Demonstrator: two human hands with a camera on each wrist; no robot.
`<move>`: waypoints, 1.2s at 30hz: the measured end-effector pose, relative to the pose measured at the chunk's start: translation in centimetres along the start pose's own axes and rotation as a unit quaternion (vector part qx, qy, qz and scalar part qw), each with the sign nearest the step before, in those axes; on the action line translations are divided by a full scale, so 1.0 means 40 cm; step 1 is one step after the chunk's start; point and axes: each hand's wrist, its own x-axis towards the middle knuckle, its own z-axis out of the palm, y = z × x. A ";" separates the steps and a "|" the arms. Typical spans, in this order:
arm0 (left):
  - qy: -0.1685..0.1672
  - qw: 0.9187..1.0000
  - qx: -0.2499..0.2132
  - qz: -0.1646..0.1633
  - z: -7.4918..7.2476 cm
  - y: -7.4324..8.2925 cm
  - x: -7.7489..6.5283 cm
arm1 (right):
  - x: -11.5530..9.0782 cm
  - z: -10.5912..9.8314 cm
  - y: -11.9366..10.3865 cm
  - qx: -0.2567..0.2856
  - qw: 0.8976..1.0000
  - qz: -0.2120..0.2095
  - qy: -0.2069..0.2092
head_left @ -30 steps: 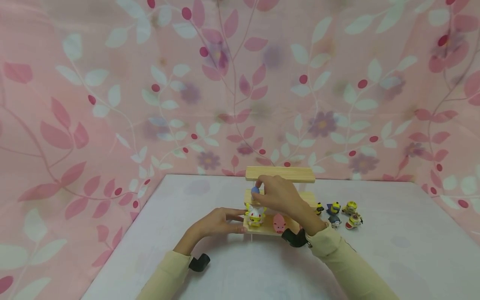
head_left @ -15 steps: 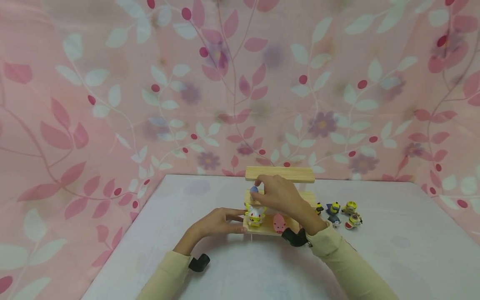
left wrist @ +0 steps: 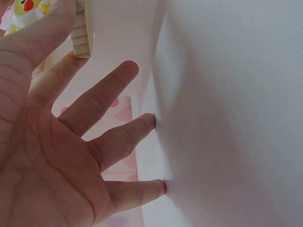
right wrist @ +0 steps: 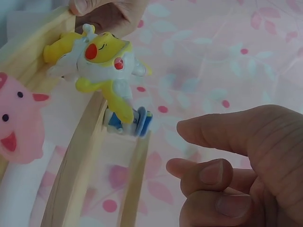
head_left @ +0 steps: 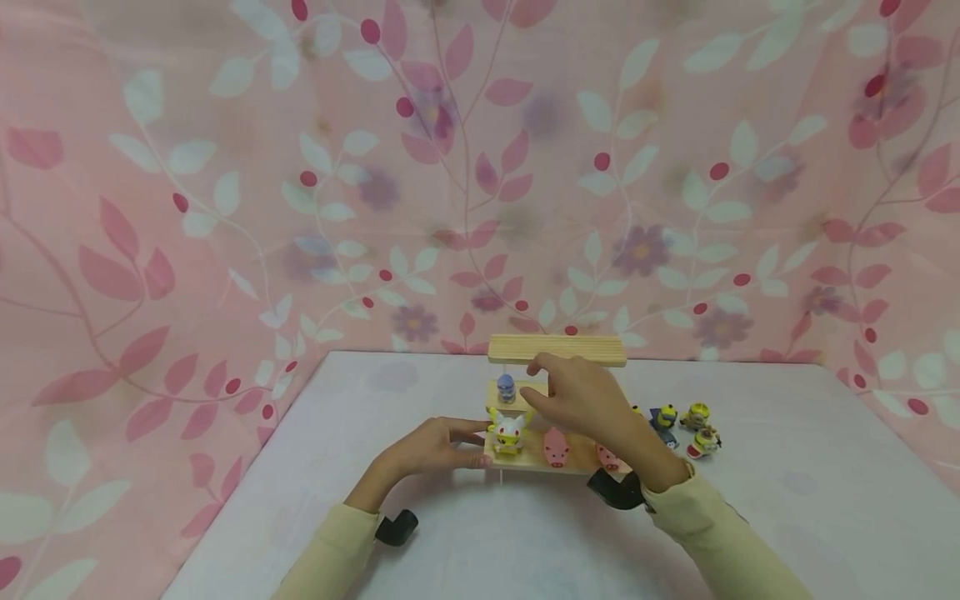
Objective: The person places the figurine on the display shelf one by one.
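Observation:
A small wooden tiered shelf [head_left: 557, 349] stands on the white-covered table. My left hand [head_left: 435, 444] holds the left end of its lowest tier between thumb and index finger, the other fingers spread toward the tabletop. On the middle tier's left side stands a blue-capped toy figurine [head_left: 506, 388], upright. My right hand [head_left: 588, 396] is just to its right, thumb and index finger apart, nothing between them. Below, on the lowest tier, sit a yellow-and-white rabbit-eared figurine [head_left: 508, 435] and two pink toy pigs, one in the middle [head_left: 556, 450] and one farther right [head_left: 607, 457].
Several small toy figurines [head_left: 699, 415] are grouped on the table [head_left: 780, 492] to the right of the shelf, partly behind my right forearm. Behind the table hangs a pink leaf-patterned cloth [head_left: 465, 167].
My right hand has let go of the blue-capped figurine and moved right, leaving it standing on the middle tier. The right pig now shows more. My left hand stays in place.

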 end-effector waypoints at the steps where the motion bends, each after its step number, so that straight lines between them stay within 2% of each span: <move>1: 0.000 1.000 -0.002 0.000 0.000 0.000 0.000 | -0.005 -0.001 0.002 -0.001 1.000 -0.002 0.002; 14: 0.001 1.000 -0.005 -0.002 0.003 -0.005 -0.001 | -0.074 -0.019 0.039 -0.008 0.999 -0.020 0.030; 26: 0.005 1.000 -0.008 -0.002 0.007 -0.012 0.005 | -0.125 -0.046 0.091 -0.024 0.998 -0.009 0.053; 36: 0.004 1.000 -0.010 0.002 0.001 -0.003 0.001 | -0.156 -0.063 0.140 -0.029 0.998 -0.005 0.055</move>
